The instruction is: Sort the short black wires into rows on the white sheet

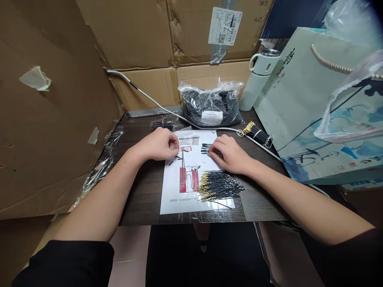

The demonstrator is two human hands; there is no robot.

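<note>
Pile of wires (220, 185): nearest the viewer, on the lower right of the sheet; thin black leads lying almost level across the desk, long axis running left to right, gold-tipped ends pointing left, black ends fanning out to the right.
Printed sheet (176, 187): white paper with a red diagram, flat on the dark desk (143, 191) under clear film.
Left hand (158, 144): curled into a loose fist at the sheet's upper left edge, fingertips pinched together; whether anything sits in the pinch I cannot tell (a short black piece lies just beside it on the paper).
Right hand (230, 153): palm down, fingers bent and pressing on a small group of short black wires (206, 148) that lie left to right, their free ends pointing left toward the other hand.
Tied bundle (256, 133): beyond the right hand, gold tips pointing up-left, black leads trailing right.
White cable (155, 104): runs across the desk behind both hands.
Plastic bag (211, 104): further back, full of black wires, labelled.
Flask (259, 79): pale green, upright, right of the bag.
Cardboard boxes (143, 36): wall behind and to the left.
</note>
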